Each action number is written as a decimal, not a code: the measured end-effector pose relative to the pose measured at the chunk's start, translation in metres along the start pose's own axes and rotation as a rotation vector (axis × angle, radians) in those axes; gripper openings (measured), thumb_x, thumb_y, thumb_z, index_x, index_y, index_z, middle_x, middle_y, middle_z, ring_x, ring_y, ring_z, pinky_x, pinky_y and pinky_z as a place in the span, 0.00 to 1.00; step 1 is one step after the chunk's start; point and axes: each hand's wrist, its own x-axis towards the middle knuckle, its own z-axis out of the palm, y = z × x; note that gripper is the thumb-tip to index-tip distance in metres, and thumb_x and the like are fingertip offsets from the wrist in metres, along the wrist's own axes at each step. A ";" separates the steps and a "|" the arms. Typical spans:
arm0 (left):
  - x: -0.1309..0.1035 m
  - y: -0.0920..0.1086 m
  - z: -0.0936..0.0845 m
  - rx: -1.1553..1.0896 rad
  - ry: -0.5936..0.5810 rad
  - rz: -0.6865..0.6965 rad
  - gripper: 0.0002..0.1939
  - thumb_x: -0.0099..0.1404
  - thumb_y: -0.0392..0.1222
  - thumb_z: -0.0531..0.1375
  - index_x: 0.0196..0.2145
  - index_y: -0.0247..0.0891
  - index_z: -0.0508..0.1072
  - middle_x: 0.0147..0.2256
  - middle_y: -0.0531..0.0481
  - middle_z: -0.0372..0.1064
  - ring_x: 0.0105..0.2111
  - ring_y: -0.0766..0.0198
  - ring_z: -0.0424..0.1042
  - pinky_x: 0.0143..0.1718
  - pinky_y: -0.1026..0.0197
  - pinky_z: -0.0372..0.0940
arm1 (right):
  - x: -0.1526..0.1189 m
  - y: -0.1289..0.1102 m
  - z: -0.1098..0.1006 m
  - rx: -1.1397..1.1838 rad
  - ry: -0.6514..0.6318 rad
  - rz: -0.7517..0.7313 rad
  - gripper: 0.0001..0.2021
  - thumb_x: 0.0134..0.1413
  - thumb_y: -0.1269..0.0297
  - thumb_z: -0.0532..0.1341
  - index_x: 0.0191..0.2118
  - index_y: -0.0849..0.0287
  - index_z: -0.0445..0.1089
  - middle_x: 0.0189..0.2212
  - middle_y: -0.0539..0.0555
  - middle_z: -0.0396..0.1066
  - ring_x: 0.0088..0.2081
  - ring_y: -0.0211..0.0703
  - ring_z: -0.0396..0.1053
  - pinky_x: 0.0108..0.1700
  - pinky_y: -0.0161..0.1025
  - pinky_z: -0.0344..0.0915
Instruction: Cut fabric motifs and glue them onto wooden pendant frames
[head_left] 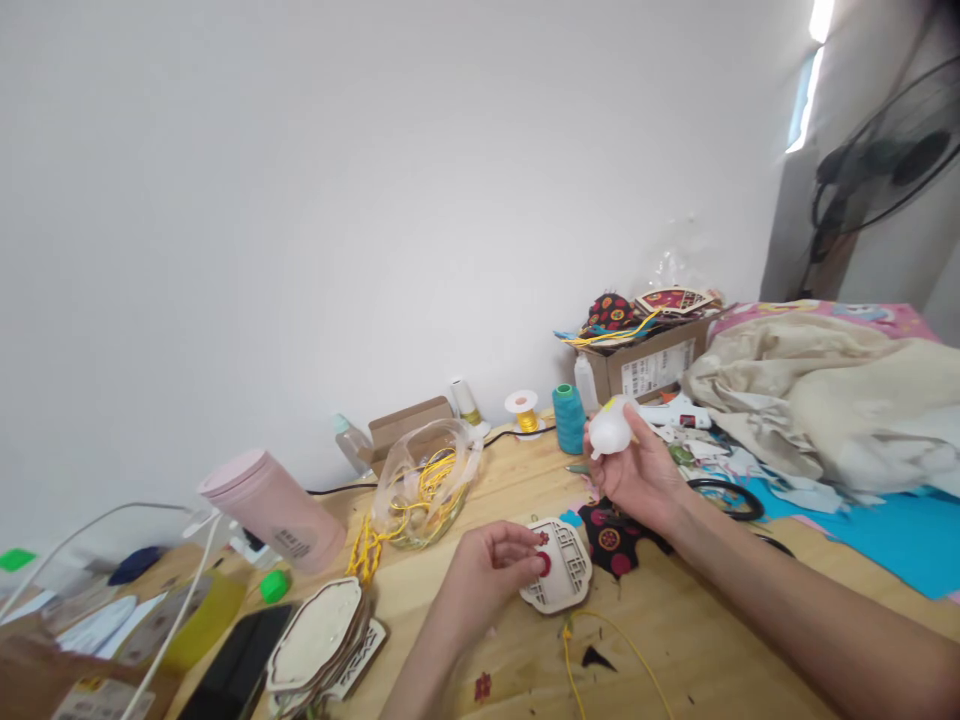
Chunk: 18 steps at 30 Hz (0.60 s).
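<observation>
My left hand [487, 570] is over a pale wooden fretwork ornament [568, 572] with cut-out lattice edges. Its thumb and fingers are closed at a small red round piece [543, 565] on the ornament's face, beside a small red flower shape [542, 538]. My right hand [637, 475] is raised and wrapped round a white squeeze bottle [611, 428], whose narrow tip points down to the left. Under that hand lies black patterned fabric [611, 540]. A yellow cord [611, 622] loops in front of the ornament, with another red flower cut-out [483, 686] on the table.
Stacked wooden frames [315, 635], a phone [236, 665] and a pink tumbler [274, 510] are at left. Behind stand a bag of yellow cord [427, 490], a teal thread cone [568, 420] and a full cardboard box [652, 370]. Cloth [817, 400] and blue sheets [900, 535] fill the right.
</observation>
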 end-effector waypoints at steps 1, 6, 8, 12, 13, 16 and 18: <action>0.001 -0.001 0.005 -0.019 -0.006 -0.010 0.16 0.40 0.43 0.65 0.28 0.32 0.72 0.22 0.48 0.73 0.22 0.66 0.69 0.26 0.64 0.61 | 0.000 0.000 0.000 -0.001 0.001 -0.004 0.09 0.49 0.61 0.59 0.34 0.61 0.64 0.22 0.52 0.73 0.23 0.40 0.71 0.19 0.31 0.69; 0.007 -0.010 0.017 -0.040 0.039 -0.028 0.12 0.42 0.41 0.63 0.25 0.30 0.75 0.20 0.48 0.74 0.20 0.66 0.68 0.24 0.63 0.61 | -0.001 -0.002 0.002 -0.003 -0.011 -0.010 0.10 0.49 0.60 0.58 0.33 0.62 0.64 0.22 0.52 0.73 0.23 0.40 0.71 0.19 0.31 0.69; 0.007 -0.012 0.017 -0.020 0.068 -0.027 0.11 0.43 0.41 0.62 0.24 0.31 0.75 0.18 0.49 0.73 0.19 0.66 0.68 0.23 0.64 0.60 | -0.001 -0.002 0.003 -0.001 -0.012 -0.005 0.10 0.49 0.60 0.58 0.33 0.62 0.64 0.22 0.52 0.73 0.23 0.39 0.71 0.20 0.30 0.69; 0.007 -0.018 0.016 0.080 0.127 0.019 0.10 0.46 0.41 0.61 0.24 0.31 0.75 0.19 0.49 0.71 0.19 0.66 0.65 0.21 0.65 0.58 | -0.001 0.000 0.004 0.002 -0.002 0.009 0.10 0.48 0.60 0.59 0.34 0.61 0.64 0.22 0.52 0.73 0.24 0.40 0.71 0.19 0.31 0.69; 0.007 -0.020 0.015 0.113 0.142 0.042 0.09 0.46 0.41 0.61 0.24 0.32 0.75 0.20 0.49 0.72 0.19 0.66 0.65 0.21 0.65 0.57 | -0.002 0.001 0.004 0.002 -0.001 0.010 0.10 0.48 0.60 0.59 0.34 0.60 0.63 0.22 0.51 0.73 0.24 0.40 0.71 0.19 0.31 0.69; 0.009 -0.026 0.014 0.203 0.176 0.099 0.09 0.47 0.42 0.60 0.25 0.35 0.76 0.24 0.49 0.72 0.21 0.66 0.63 0.22 0.65 0.56 | -0.002 0.002 0.005 0.002 0.000 0.014 0.10 0.48 0.60 0.59 0.35 0.59 0.63 0.22 0.51 0.72 0.24 0.41 0.71 0.19 0.33 0.69; 0.009 -0.028 0.014 0.244 0.188 0.111 0.10 0.49 0.43 0.59 0.26 0.36 0.76 0.24 0.49 0.72 0.21 0.66 0.62 0.21 0.65 0.55 | -0.002 0.002 0.005 0.002 0.002 0.014 0.10 0.48 0.60 0.59 0.35 0.60 0.63 0.22 0.51 0.72 0.24 0.41 0.71 0.19 0.33 0.69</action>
